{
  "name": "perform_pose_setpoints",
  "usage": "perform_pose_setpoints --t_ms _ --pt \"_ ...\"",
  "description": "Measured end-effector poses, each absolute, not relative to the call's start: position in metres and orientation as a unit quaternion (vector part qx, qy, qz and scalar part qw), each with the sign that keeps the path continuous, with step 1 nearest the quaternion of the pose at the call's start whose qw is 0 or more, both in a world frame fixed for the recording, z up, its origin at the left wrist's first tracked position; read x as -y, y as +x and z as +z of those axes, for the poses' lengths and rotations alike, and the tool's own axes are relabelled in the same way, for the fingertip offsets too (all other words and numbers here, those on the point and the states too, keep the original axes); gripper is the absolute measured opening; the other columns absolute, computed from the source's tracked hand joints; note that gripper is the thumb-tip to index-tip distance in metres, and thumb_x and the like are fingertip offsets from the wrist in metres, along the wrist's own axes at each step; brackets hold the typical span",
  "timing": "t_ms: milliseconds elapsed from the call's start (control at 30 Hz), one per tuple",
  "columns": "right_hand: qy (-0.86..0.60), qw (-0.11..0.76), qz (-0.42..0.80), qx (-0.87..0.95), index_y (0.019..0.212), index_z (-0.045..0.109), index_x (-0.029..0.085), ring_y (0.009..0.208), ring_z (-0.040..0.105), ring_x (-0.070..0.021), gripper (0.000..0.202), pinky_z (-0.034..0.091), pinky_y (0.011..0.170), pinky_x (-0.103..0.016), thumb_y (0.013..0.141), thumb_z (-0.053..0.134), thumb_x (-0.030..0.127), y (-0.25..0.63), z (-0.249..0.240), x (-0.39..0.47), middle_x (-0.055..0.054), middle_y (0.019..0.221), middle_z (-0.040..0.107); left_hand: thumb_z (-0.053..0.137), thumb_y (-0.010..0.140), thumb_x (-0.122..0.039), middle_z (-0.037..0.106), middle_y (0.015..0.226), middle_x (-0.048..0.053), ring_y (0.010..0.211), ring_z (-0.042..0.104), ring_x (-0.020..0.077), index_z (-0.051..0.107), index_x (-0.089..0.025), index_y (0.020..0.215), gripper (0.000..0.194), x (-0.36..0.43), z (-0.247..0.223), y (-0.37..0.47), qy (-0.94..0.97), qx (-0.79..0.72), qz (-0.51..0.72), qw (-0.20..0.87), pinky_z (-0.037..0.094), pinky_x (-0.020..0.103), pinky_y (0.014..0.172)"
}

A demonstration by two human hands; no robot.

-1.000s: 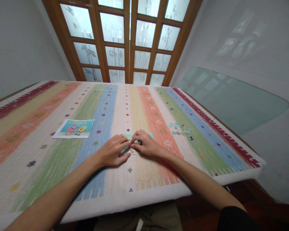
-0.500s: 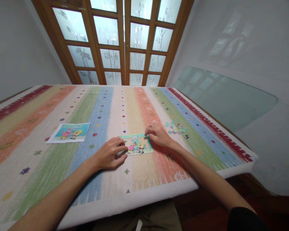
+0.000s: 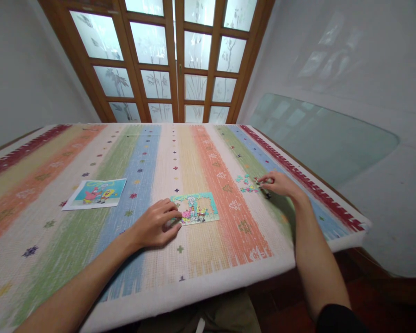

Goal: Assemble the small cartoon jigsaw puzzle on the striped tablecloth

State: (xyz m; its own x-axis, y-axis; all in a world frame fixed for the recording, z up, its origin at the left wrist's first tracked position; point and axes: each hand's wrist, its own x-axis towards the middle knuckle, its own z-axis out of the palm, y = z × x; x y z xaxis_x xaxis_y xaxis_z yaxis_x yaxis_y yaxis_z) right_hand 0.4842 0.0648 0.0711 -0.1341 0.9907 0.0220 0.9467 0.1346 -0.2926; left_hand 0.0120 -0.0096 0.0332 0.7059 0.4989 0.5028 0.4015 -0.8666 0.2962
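A partly assembled jigsaw puzzle (image 3: 211,213) with cartoon figures lies flat near the table's front, bare tan patches showing in its upper half. Against its left edge rests my left hand (image 3: 159,222), fingers bent, thumb apart from them, fingertips touching the border. Farther right, a small heap of loose jigsaw pieces (image 3: 245,186) is spread on the cloth. Over the right side of this heap, my right hand (image 3: 279,184) has thumb and fingers pinched together at a jigsaw piece; the piece is tiny and mostly hidden by the fingertips.
To the left lies a printed picture sheet (image 3: 99,194) with similar cartoon figures. A striped cloth (image 3: 152,268) covers the table up to its front edge. Beyond stand wood-framed glass doors (image 3: 176,69); a glass panel (image 3: 319,138) is along the right wall.
My right hand has left the puzzle's upper right corner and moved right to the loose pieces, fingers closing there. My left hand stays at the puzzle's left edge.
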Motion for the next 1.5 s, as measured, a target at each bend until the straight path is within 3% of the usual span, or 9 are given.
perform_pose_setpoints --t_ms 267,533,833,1067,1233,1500 --pt "-0.668 0.085 0.146 0.725 0.085 0.082 0.021 0.078 0.067 -0.0225 0.016 0.051 0.071 -0.032 0.073 0.072 0.027 0.486 0.064 -0.066 -0.008 0.087 0.077 0.056 0.097 -0.02 0.067 0.089 0.006 0.083 0.059 0.0217 0.068 -0.019 0.1 0.012 0.01 0.036 0.012 0.916 -0.246 0.312 0.059 0.052 0.037 0.075" --pt "-0.651 0.187 0.198 0.709 0.068 0.069 0.022 0.066 0.063 -0.0203 0.011 0.049 0.063 -0.032 0.068 0.075 0.03 0.484 0.066 -0.063 -0.005 0.068 0.071 0.052 0.1 -0.02 0.067 0.088 0.006 0.082 0.057 0.0208 0.067 -0.018 0.098 0.015 0.006 0.033 0.011 0.919 -0.256 0.299 0.023 0.051 0.038 0.077" --pt "-0.566 0.329 0.323 0.683 0.087 0.075 0.02 0.07 0.068 -0.0201 0.034 0.053 0.064 -0.033 0.072 0.078 0.05 0.42 0.069 -0.057 -0.008 0.082 0.077 0.049 0.103 -0.02 0.066 0.086 0.006 0.079 0.056 0.0204 0.067 -0.018 0.095 0.019 0.007 0.034 0.014 0.919 -0.263 0.294 -0.001 0.048 0.036 0.074" --pt "-0.459 0.286 0.396 0.742 0.097 0.081 0.021 0.068 0.068 -0.0195 0.022 0.054 0.064 -0.035 0.085 0.075 0.039 0.334 0.047 -0.04 -0.008 0.081 0.078 0.049 0.103 -0.02 0.066 0.086 0.007 0.08 0.056 0.0206 0.067 -0.017 0.096 0.02 0.006 0.033 0.014 0.918 -0.27 0.291 -0.002 0.047 0.036 0.073" --pt "-0.436 0.28 0.365 0.773 0.097 0.082 0.021 0.069 0.065 -0.0177 0.016 0.051 0.064 -0.033 0.088 0.075 0.032 0.304 0.032 -0.025 -0.007 0.087 0.08 0.048 0.102 -0.021 0.066 0.086 0.007 0.079 0.055 0.021 0.068 -0.017 0.095 0.021 0.008 0.035 0.016 0.92 -0.277 0.278 0.001 0.047 0.037 0.072" --pt "-0.417 0.287 0.261 0.822 0.093 0.08 0.023 0.082 0.065 -0.0186 0.007 0.048 0.077 -0.035 0.091 0.075 0.026 0.294 0.028 -0.021 -0.005 0.087 0.077 0.048 0.102 -0.021 0.066 0.086 0.007 0.08 0.055 0.0215 0.069 -0.017 0.097 0.021 0.008 0.035 0.016 0.922 -0.273 0.275 0.001 0.047 0.037 0.072"
